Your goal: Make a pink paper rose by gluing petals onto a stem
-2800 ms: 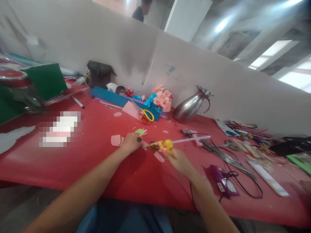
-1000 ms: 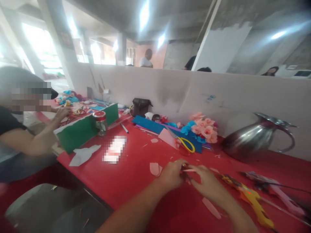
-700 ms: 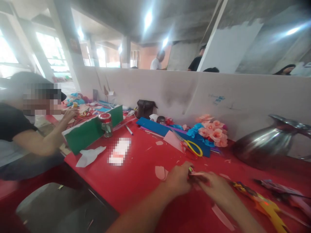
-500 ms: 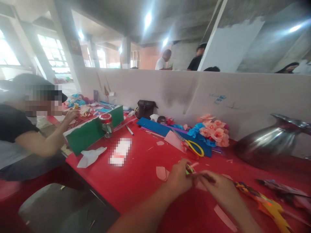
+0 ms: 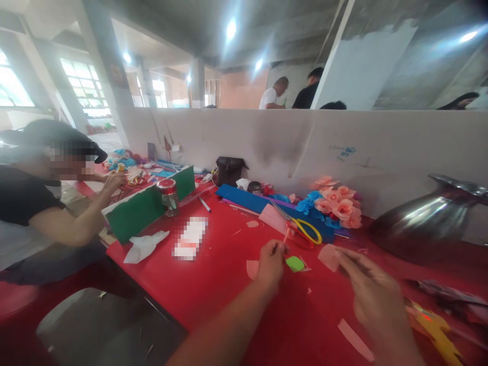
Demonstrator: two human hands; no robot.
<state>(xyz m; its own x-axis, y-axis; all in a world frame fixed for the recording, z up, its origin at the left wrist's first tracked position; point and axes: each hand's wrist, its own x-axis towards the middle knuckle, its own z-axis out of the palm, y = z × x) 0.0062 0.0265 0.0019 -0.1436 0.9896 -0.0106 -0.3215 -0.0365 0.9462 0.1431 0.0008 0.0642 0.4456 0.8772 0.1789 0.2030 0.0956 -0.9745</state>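
My left hand [image 5: 271, 265] is closed, its fingertips pinching a thin pink paper strip [image 5: 286, 235] that sticks up; whether it is rolled I cannot tell. Farther right, my right hand [image 5: 375, 287] grips the edge of a pink paper petal [image 5: 328, 257] between thumb and fingers, held over the table. Between the two hands lies a green paper leaf [image 5: 295, 264]. A pink paper piece [image 5: 251, 269] is partly covered by my left hand. Just beyond the hands, scissors with yellow handles [image 5: 309, 231] rest near a pink paper sheet [image 5: 272, 216].
Blue paper [image 5: 244, 197] and pink and blue paper flowers [image 5: 339, 201] lie along the partition [image 5: 213, 132]. A metal jug [image 5: 419, 223] stands right, near a yellow tool [image 5: 432, 320]. A red-lidded jar [image 5: 168, 198] and green board [image 5: 133, 216] separate me from a seated person [image 5: 34, 198].
My hands, close together before, have moved apart. The right hand went right with the pink petal, and the left slightly left with the strip. The green leaf between them now shows fully.
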